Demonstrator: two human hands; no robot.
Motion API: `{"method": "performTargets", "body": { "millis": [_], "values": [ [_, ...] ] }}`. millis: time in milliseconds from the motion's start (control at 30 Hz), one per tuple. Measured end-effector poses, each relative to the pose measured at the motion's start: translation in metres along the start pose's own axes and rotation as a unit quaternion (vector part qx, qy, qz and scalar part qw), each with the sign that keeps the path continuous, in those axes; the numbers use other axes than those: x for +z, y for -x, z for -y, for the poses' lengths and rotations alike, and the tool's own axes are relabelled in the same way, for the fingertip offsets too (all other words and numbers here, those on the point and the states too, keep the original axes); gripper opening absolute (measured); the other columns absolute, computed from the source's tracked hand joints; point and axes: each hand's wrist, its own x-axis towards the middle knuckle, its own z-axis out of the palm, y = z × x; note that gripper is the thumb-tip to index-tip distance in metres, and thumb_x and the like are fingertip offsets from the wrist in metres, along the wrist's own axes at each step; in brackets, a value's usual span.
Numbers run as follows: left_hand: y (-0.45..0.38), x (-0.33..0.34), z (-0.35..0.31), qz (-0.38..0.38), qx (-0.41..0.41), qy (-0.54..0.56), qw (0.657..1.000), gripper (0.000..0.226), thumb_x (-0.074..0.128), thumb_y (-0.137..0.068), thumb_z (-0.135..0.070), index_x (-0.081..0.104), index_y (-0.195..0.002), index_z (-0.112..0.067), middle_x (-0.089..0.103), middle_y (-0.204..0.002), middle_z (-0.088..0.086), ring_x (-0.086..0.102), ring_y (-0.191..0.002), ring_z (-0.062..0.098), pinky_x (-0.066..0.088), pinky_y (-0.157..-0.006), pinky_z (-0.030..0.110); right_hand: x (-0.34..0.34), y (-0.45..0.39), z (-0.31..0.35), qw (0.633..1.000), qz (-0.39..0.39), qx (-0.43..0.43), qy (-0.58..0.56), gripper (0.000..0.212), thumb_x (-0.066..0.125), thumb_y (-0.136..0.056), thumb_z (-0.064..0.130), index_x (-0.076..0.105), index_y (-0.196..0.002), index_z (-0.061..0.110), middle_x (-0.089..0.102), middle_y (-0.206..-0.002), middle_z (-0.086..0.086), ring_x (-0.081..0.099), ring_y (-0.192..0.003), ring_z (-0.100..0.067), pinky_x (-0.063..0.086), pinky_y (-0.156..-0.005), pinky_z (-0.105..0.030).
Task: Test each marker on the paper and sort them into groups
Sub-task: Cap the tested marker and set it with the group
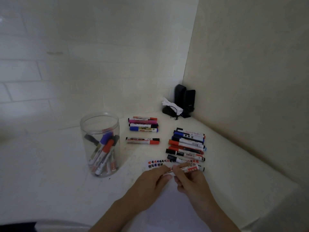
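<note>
clear plastic jar [100,144] at 9 o'clock, markers left inside | sorted rows of markers at 12 [143,125] and 2 o'clock [188,144] | paper [156,164] centre, test scribbles | step — capping or uncapping, I judge | left hand [153,177] pinches the cap end, right hand [189,177] grips the red marker [192,169] barrel over the paper | next — part or seat cap squarely.

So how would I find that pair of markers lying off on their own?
Start at the clear jar on the left of the table. Just right of it, below a stack of four markers, lies the pair, side by side. Unlike the long row further right, it holds only two, one black-capped, one red-capped.
</note>
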Motion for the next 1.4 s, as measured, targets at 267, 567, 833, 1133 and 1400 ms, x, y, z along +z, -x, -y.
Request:
{"method": "performTargets", "body": {
  "millis": [267,567,833,1133,1400],
  "values": [
    [0.002,-0.026,0.003,-0.071,-0.165,0.293,0.939,0.009,0.065,-0.089,-0.019,0.070,-0.094,-0.013,0.066,-0.074,-0.003,0.058,-0.070,0.009,0.047,-0.068,0.017,-0.021,0.001,0.006,0.991,0.070,0.065,-0.091,0.020,0.071,-0.080,0.020,0.076,-0.095,0.008,0.057,-0.069,-0.006,0.050,-0.063,-0.015,0.040,-0.057,-0.025],
    [-0.002,-0.017,-0.008,-0.059,-0.173,0.355,0.917,0.026,0.048,-0.097,-0.030,0.067,-0.111,-0.019,0.071,-0.105,0.001,0.063,-0.103,0.020,0.050,-0.095,0.034,-0.003,0.000,0.021,0.963,0.180,-0.005,0.199,0.028,0.051,-0.097,0.037,0.070,-0.100,0.016,0.067,-0.071,0.003,0.062,-0.064,-0.007,0.046,-0.060,-0.014],
    [-0.006,-0.001,-0.022,-0.194,-0.205,0.561,0.778,0.025,0.051,-0.092,-0.022,0.069,-0.094,-0.004,0.070,-0.092,0.014,0.064,-0.096,0.026,0.053,-0.084,0.029,0.008,0.010,0.007,0.942,0.059,-0.142,0.298,0.019,0.051,-0.094,0.041,0.067,-0.087,0.034,0.055,-0.056,0.015,0.047,-0.051,-0.003,0.034,-0.051,-0.013],
    [-0.017,-0.025,0.007,-0.208,-0.251,0.429,0.843,0.022,0.059,-0.090,-0.031,0.069,-0.104,-0.016,0.072,-0.101,-0.004,0.065,-0.103,0.011,0.047,-0.094,0.030,-0.033,0.013,-0.009,0.902,-0.026,-0.147,0.405,0.013,0.056,-0.096,0.032,0.064,-0.091,0.040,0.058,-0.064,0.010,0.055,-0.060,-0.003,0.040,-0.056,-0.015],
    [-0.026,-0.004,0.025,-0.167,-0.238,0.209,0.934,0.008,0.067,-0.088,-0.025,0.068,-0.095,-0.027,0.071,-0.094,-0.012,0.064,-0.084,-0.005,0.047,-0.075,0.011,-0.035,-0.017,0.013,0.989,0.015,-0.079,0.127,0.026,0.047,-0.099,0.016,0.066,-0.116,0.026,0.066,-0.115,-0.011,0.073,-0.084,-0.020,0.060,-0.075,-0.032]
  ]
}}
